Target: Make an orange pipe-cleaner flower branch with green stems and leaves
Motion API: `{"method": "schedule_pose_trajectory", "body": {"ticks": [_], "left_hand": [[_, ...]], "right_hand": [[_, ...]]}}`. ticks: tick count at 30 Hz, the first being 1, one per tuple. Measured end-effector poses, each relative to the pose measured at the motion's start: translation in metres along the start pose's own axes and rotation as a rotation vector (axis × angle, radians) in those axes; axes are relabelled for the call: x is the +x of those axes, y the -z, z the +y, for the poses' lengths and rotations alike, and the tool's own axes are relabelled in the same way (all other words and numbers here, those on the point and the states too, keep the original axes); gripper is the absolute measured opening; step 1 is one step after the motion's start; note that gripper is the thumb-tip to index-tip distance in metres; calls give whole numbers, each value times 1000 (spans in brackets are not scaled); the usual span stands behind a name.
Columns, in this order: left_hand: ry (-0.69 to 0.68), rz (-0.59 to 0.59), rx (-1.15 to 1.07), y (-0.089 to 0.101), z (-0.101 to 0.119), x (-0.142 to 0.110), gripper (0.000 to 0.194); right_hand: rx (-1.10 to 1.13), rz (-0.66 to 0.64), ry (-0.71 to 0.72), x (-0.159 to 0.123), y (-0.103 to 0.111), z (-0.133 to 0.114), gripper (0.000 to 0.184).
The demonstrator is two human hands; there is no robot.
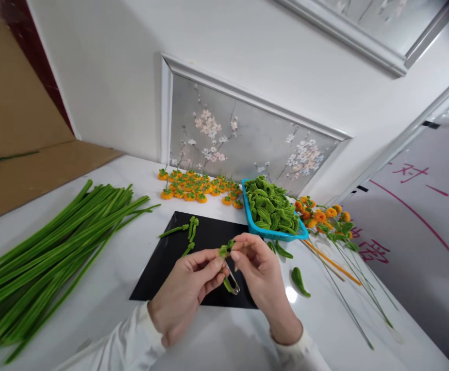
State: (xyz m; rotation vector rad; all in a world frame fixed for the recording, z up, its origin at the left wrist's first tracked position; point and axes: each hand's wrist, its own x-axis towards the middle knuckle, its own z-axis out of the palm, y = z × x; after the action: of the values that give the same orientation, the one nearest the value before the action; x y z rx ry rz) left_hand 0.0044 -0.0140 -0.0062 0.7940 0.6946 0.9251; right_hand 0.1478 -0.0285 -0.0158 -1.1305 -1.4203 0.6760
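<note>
Above a black mat [152, 278], my two hands meet at a small looped piece of green pipe cleaner [224, 251]. My left hand [193, 281] is closed on it, fingers pinched together. A small metal tool with a rounded end [235, 289], perhaps tweezers or snips, pokes out below the left fingers; its kind is partly hidden. My right hand [257, 268] pinches the other side of the green piece with thumb and forefinger. Several short knotted green pipe cleaner pieces [191, 232] lie on the mat, left of and beyond my hands.
A blue basket [250, 219] heaped with green leaf shapes [272, 206] stands beyond my right hand. Long green pipe cleaners [62, 247] lie at left. Orange flower pieces [189, 188] line the wall. Finished-looking orange flowers [320, 216] with stems and a loose leaf [298, 281] are at right.
</note>
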Motion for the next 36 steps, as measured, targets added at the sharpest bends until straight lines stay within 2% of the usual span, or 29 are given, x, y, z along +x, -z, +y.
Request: {"method": "schedule_pose_trajectory", "body": {"ticks": [3, 9, 13, 20, 23, 27, 30, 34, 36], "left_hand": [[23, -2, -52, 1, 2, -1, 13], [-5, -17, -60, 0, 2, -1, 15], [-48, -64, 6, -1, 4, -3, 17], [-161, 2, 288, 0, 3, 1, 17], [-302, -2, 506, 4, 2, 2, 17], [-525, 6, 815, 7, 0, 1, 18], [-580, 46, 949, 8, -1, 0, 13], [-571, 112, 916, 10, -1, 1, 18], [-592, 94, 932, 11, -1, 2, 10]], "right_hand": [[-71, 6, 29, -1, 0, -2, 4], [18, -55, -41, -2, -3, -5, 5], [-74, -39, -14, -2, -3, -5, 6], [-166, -29, 49, -4, 1, -7, 7], [-162, -15, 105, -3, 3, -7, 13], [-169, -62, 170, -2, 3, -9, 19], [-141, -59, 124, -2, 2, -8, 15], [13, -60, -18, -2, 3, -3, 11], [54, -76, -40, -1, 3, 0, 10]]}}
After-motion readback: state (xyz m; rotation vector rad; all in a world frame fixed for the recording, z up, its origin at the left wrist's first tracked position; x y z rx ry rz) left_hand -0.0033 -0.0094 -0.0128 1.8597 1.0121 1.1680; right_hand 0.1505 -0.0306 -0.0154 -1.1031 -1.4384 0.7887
